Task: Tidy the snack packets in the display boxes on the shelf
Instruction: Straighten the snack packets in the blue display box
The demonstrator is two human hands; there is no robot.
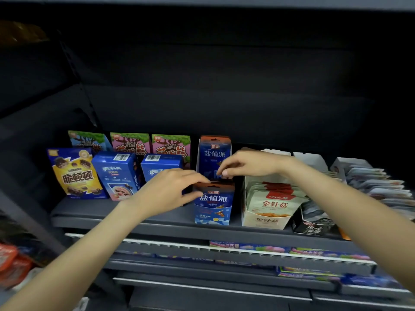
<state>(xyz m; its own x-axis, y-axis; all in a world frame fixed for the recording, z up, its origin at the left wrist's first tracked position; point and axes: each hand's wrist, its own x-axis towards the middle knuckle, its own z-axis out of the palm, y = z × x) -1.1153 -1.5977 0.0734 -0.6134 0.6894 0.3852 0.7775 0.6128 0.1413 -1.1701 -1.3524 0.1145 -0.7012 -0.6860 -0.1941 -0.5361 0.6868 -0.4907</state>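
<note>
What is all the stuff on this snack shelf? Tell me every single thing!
blue display box: one, blue with white writing, front middle of the shelf
blue packets: a row, dark blue with orange tops, standing in the blue display box
cream display box: one, cream with orange writing, right of the blue one, full of packets
black box: one, black and white, further right
pale packets: a fanned row, far right
yellow bag: one, yellow and blue, far left
blue cartons: two, beside the yellow bag
tree-picture boxes: three, at the back, one blue, two pink
shelf: dark grey
left hand: pinching the front blue packet
right hand: pinching a packet further back
</note>
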